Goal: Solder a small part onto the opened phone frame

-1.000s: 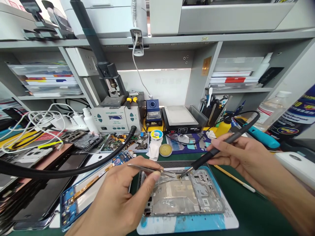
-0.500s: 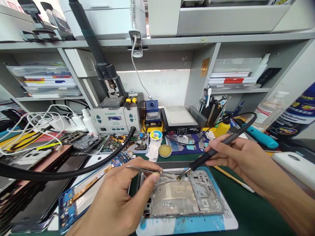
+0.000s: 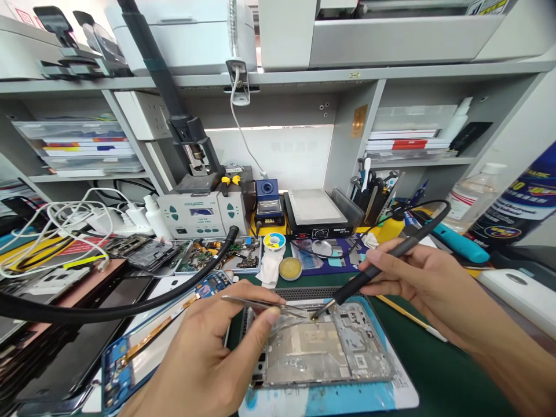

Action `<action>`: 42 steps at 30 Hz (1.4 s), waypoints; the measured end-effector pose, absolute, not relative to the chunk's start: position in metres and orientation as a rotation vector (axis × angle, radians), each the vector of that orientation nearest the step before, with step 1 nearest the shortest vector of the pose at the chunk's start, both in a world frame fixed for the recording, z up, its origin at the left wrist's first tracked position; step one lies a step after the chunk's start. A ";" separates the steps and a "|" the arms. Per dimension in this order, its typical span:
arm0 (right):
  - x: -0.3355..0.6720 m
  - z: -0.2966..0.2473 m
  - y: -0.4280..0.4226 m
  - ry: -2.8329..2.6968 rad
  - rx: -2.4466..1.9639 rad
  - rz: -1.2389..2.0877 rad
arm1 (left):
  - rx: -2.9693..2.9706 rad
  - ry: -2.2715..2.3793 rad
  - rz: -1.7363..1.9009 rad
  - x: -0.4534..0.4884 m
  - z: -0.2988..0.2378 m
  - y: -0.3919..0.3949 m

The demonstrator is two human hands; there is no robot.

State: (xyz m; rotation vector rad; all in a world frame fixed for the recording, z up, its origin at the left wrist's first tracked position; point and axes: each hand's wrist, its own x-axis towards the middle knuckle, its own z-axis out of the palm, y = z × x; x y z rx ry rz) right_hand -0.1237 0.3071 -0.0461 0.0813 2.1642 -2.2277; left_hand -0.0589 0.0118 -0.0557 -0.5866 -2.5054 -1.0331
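Note:
Pinched between thumb and fingers of my left hand (image 3: 217,347) is a pair of metal tweezers (image 3: 252,302), its tips at the upper part of a grey metal phone frame (image 3: 313,347). My right hand (image 3: 412,272) grips a black soldering iron (image 3: 360,279) like a pen. The iron's tip meets a small gold-coloured spot near the frame's upper edge, close to the tweezer tips. Beneath the phone frame lies a blue and white mat (image 3: 391,399). Whether the tweezers hold anything is too small to tell.
A thick black hose (image 3: 130,310) crosses the left side above a blue phone frame (image 3: 115,370). Behind my hands are a solder spool (image 3: 274,240), a tin of yellowish paste (image 3: 290,268), a tray of circuit boards (image 3: 208,255) and a hot-air station (image 3: 200,214). A swab (image 3: 412,318) lies right.
The view has shifted very slightly. Both hands keep their grips, and the iron's tip stays at almost the same spot on the phone frame.

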 end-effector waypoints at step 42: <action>-0.124 -0.050 0.308 2.167 0.039 -2.304 | -0.608 -2.439 -0.998 -0.061 -0.057 0.013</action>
